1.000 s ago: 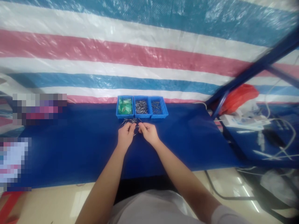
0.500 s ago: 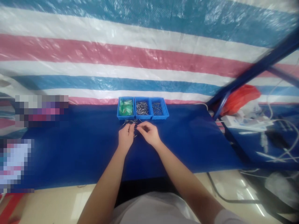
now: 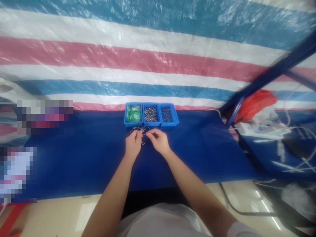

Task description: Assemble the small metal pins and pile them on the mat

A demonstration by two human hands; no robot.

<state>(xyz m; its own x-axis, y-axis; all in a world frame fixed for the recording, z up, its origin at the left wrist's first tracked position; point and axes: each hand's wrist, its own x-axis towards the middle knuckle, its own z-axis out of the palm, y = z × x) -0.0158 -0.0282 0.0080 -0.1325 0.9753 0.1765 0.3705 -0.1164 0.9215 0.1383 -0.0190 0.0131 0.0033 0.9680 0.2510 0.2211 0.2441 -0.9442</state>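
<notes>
My left hand (image 3: 134, 142) is closed over the blue table, thumb and fingers pinched on something too small to make out. Close beside it on the right, my right hand (image 3: 158, 140) also pinches, its fingertips almost touching those of the left. Loose thin metal pieces (image 3: 139, 128) lie just beyond my fingers, and one more shows between the hands. Behind them stand three joined blue bins: the left bin (image 3: 133, 124) holds green packets, the middle bin (image 3: 152, 124) many metal pieces, the right bin (image 3: 170, 124) fewer, darker ones.
The blue table (image 3: 81, 158) reaches to a striped sheet (image 3: 158, 59) at the back. On the right are a blue metal frame (image 3: 269, 76), a red bag (image 3: 258, 103), a white power strip (image 3: 261, 130) and tangled cables. Blurred-out items sit at the left.
My right fingertips have shifted slightly right, so the gap between the hands is a little wider. My left hand has hardly moved.
</notes>
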